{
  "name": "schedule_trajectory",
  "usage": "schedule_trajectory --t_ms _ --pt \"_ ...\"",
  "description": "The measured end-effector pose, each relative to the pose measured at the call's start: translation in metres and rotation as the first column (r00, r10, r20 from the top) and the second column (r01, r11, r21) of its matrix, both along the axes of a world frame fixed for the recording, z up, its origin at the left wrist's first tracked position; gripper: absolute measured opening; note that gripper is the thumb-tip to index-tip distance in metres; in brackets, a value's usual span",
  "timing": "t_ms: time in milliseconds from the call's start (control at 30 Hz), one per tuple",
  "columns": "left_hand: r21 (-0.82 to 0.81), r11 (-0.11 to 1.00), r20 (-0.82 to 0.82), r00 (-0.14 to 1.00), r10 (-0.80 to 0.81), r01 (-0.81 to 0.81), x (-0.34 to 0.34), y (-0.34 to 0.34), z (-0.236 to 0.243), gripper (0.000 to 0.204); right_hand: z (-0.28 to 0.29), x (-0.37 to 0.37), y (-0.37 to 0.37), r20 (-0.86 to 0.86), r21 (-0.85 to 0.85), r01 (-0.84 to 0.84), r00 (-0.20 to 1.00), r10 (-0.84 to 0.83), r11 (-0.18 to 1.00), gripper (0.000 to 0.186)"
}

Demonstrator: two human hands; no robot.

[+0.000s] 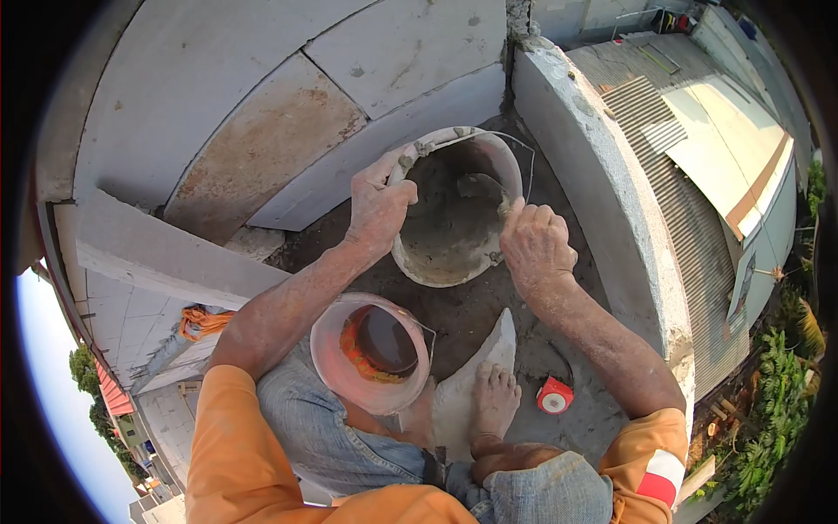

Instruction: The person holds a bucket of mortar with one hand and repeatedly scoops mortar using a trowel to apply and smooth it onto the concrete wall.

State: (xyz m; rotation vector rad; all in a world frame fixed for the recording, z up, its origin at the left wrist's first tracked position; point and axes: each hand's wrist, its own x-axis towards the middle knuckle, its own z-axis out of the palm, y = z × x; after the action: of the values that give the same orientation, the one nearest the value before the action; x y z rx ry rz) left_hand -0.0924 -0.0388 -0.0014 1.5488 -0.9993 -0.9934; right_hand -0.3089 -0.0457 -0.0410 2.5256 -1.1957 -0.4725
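Note:
A mortar-crusted bucket (441, 278) stands in front of me, with wet grey mortar (445, 223) inside and its wire handle (532, 157) leaning over the right side. My left hand (381, 203) is closed on the bucket's left rim, thumb over the inner edge. At the right rim my right hand (539, 247) is curled in a fist. A trowel's grey blade (480, 185) shows in the mortar and points toward that fist; the grip itself is hidden in the fingers. Closer to me, a pinkish bucket (327, 349) holds dark liquid, next to my left leg.
A red tape measure (554, 397) lies right of my bare feet, near a pale block piece (489, 349). A low block wall (602, 175) runs along the right, with corrugated roofs (690, 227) below. Large wall panels (262, 140) rise at left; orange cord (203, 321) lies there.

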Motion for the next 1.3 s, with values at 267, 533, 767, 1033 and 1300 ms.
schedule_trajectory --t_ms 267,533,767,1033,1300 --pt "-0.119 0.993 -0.054 0.998 -0.026 0.019 0.019 -0.006 -0.016 0.059 0.002 0.022 0.034 0.074 0.046 -0.108 0.992 0.104 0.993 0.033" --pt "-0.088 0.995 -0.040 0.997 -0.060 0.056 0.016 -0.007 -0.009 0.052 -0.016 0.007 0.002 0.219 -0.189 -0.103 0.965 0.145 0.976 0.026" --pt "-0.063 0.995 -0.010 0.997 -0.082 0.081 0.020 -0.005 0.001 0.049 0.005 -0.006 0.003 0.145 -0.045 -0.123 0.981 0.129 0.991 0.027" --pt "-0.088 0.996 -0.156 0.988 -0.010 -0.004 0.032 -0.005 -0.013 0.052 0.000 -0.007 0.029 0.113 -0.125 -0.251 0.957 0.265 0.960 0.041" --pt "-0.099 0.993 -0.098 0.992 -0.073 0.063 0.021 -0.004 -0.003 0.050 -0.005 0.003 0.020 0.106 -0.154 -0.214 0.967 0.232 0.965 0.031"
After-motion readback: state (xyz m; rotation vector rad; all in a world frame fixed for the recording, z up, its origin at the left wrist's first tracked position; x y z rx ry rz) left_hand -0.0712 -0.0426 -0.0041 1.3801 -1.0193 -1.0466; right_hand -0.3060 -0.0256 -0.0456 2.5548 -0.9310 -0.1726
